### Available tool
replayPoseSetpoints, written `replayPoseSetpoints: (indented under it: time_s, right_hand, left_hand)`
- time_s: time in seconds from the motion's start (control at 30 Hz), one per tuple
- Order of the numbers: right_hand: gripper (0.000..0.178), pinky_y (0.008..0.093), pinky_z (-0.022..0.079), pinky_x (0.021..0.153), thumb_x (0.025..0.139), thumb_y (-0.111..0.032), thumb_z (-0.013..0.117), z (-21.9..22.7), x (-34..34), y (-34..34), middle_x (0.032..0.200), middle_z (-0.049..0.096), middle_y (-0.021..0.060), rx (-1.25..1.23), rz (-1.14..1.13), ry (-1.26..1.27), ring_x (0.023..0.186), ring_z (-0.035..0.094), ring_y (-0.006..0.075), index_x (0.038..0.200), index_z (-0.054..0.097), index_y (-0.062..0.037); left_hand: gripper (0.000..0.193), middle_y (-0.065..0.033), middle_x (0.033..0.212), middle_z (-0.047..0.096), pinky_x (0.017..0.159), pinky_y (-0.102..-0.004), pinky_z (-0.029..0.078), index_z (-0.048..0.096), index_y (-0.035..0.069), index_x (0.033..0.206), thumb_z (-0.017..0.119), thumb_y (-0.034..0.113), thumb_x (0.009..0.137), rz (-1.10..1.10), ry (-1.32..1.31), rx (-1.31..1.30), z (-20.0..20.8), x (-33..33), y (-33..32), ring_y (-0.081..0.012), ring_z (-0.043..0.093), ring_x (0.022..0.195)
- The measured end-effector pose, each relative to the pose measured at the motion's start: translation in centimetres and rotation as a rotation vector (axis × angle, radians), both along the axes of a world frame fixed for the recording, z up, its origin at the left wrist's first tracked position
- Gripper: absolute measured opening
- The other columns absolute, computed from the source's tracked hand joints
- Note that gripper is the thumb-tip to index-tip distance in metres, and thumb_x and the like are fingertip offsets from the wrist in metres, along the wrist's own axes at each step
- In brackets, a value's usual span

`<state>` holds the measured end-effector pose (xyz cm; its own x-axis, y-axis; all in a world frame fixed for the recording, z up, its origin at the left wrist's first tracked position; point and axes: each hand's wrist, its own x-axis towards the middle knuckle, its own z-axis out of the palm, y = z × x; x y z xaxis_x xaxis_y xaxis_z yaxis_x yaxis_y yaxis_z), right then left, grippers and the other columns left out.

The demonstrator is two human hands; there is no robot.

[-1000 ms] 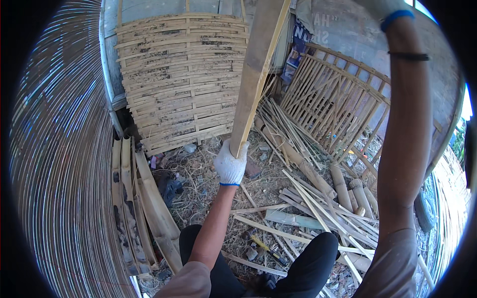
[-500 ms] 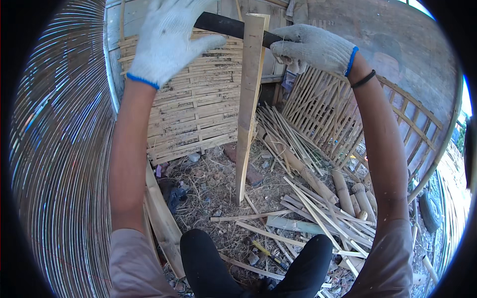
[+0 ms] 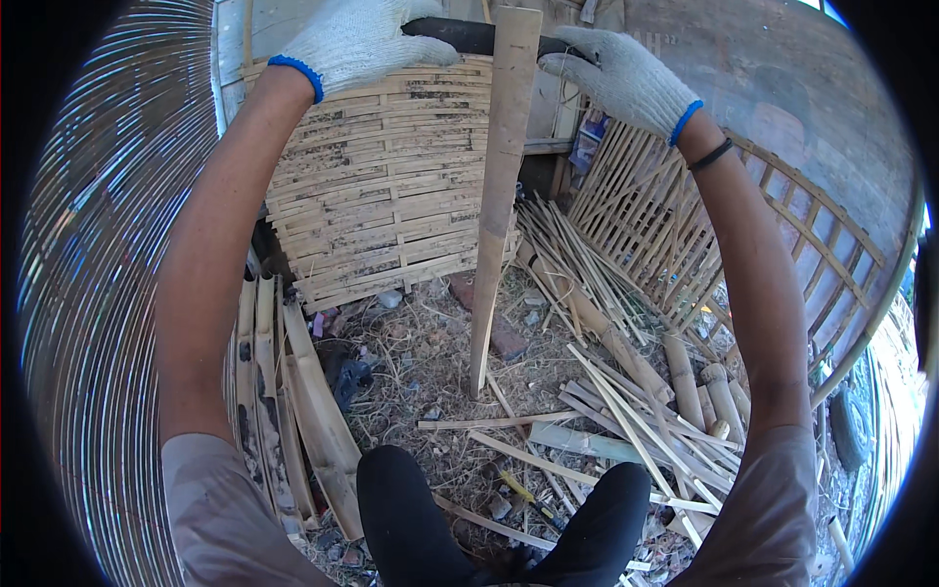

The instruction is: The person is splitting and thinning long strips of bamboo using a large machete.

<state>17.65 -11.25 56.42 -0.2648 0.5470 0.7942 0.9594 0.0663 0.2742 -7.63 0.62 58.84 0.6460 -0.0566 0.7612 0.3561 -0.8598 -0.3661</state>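
Both my hands wear white knit gloves with blue cuffs. A long flat bamboo strip (image 3: 496,196) stands upright on the ground before me, leaning slightly. Near its top, a dark-bladed machete (image 3: 469,36) crosses behind the strip's front face; whether it sits in a split is hidden. My right hand (image 3: 626,78) is closed around the machete's right end, so the handle does not show. On the other side of the strip, my left hand (image 3: 357,44) has the blade's left end between its thumb and fingers. The upper fingers are partly cut off by the frame.
A woven bamboo panel (image 3: 391,186) leans behind the strip, and a bamboo slat frame (image 3: 646,196) at the right. Cut slats (image 3: 665,430) and short bamboo poles (image 3: 722,396) lie on the right. Split bamboo halves (image 3: 318,421) lie left. My knees are in front.
My left hand has come down and tilted over, from raised above the blade's left end to around it. The strip's top has shifted slightly right and up with the machete.
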Motion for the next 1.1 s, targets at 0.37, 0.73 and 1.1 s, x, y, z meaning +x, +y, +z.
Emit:
replayPoseSetpoints:
  time_s: [0.37,0.73,1.1]
  right_hand:
    - [0.031,0.0419,0.052,0.075,0.093,-0.032,0.060,0.4,-4.3,-0.4,0.090,0.067,0.0216,0.027,0.018,0.032,0.088,0.066,0.0374,0.101,0.066,-0.0029]
    - [0.041,0.0420,0.050,0.065,0.100,-0.033,0.045,-2.3,-5.0,0.4,0.079,0.063,0.0236,0.278,-0.082,0.038,0.073,0.064,0.0391,0.090,0.066,0.0008]
    - [0.025,0.0439,0.054,0.068,0.095,-0.028,0.055,-8.4,-1.3,1.3,0.081,0.068,0.0161,0.128,-0.127,0.021,0.075,0.067,0.0335,0.104,0.071,-0.0120]
  left_hand:
    - [0.034,-0.0205,0.090,0.068,0.078,-0.0447,0.050,0.071,0.005,0.097,0.060,0.036,0.087,-0.079,-0.152,0.093,-2.1,-0.9,1.1,-0.0387,0.065,0.086]
    - [0.055,-0.0236,0.063,0.058,0.057,-0.0490,0.043,0.062,-0.001,0.069,0.043,0.040,0.101,-0.007,-0.629,0.112,-5.7,3.9,5.9,-0.0393,0.058,0.058]
    - [0.053,-0.0111,0.051,0.055,0.049,-0.0430,0.043,0.056,0.013,0.052,0.047,0.038,0.098,-0.005,-0.485,0.233,-10.4,4.8,7.9,-0.0319,0.056,0.048]
